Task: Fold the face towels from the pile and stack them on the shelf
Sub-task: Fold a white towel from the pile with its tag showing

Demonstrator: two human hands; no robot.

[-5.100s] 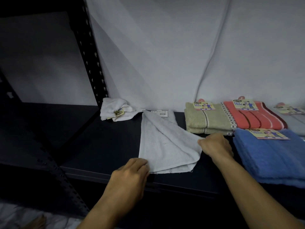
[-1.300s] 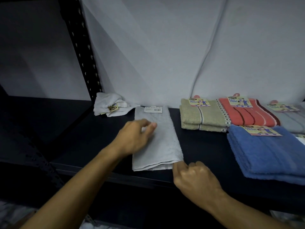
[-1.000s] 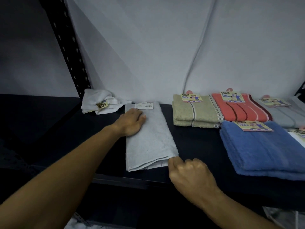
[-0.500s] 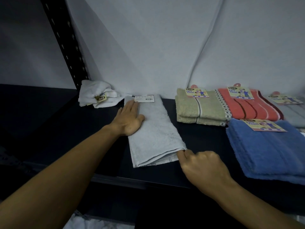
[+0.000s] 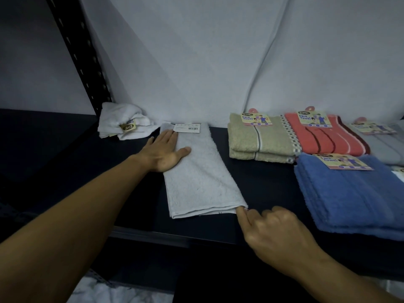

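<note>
A pale grey face towel (image 5: 201,173) lies folded into a long strip on the dark shelf (image 5: 262,189), its barcode tag at the far end. My left hand (image 5: 166,152) lies flat on the towel's far left edge, fingers straight. My right hand (image 5: 269,226) pinches the towel's near right corner at the shelf's front. A crumpled white towel (image 5: 122,123) sits at the back left by the upright.
Folded towels lie to the right: a beige one (image 5: 260,141), a coral striped one (image 5: 323,136), a grey one (image 5: 384,141) and a blue stack (image 5: 354,193) nearer the front. A black perforated upright (image 5: 83,57) stands at the left. White cloth hangs behind.
The towel went from a loose half-fold to a narrow strip. My left hand slid up along its left edge and flattened, while my right hand kept hold of the near right corner.
</note>
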